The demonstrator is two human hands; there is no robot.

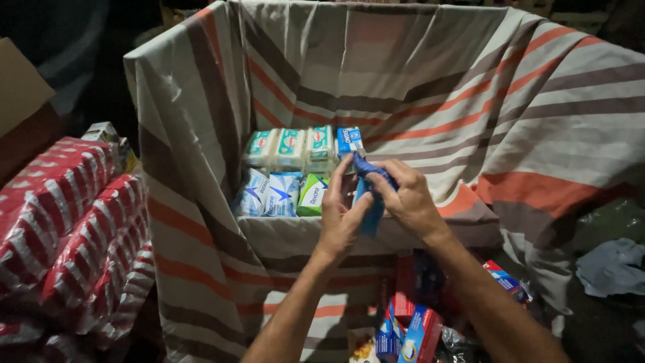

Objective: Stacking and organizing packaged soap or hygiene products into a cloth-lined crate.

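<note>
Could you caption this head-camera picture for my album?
Both hands, left and right, hold a blue packet over soap bars in a striped-cloth-lined box.

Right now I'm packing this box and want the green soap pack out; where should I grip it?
Grip the green pack by its upper end, from above: it leans tilted against the white-blue packs, so that end is free. Both hands, left and right, hold a blue pack beside it.

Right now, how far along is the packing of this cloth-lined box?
Done: two rows of soap bars sit in the striped-cloth-lined box. In hand: left hand and right hand grip a blue packet over it. Left: more boxes lie below; much of the box looks unfilled.
</note>
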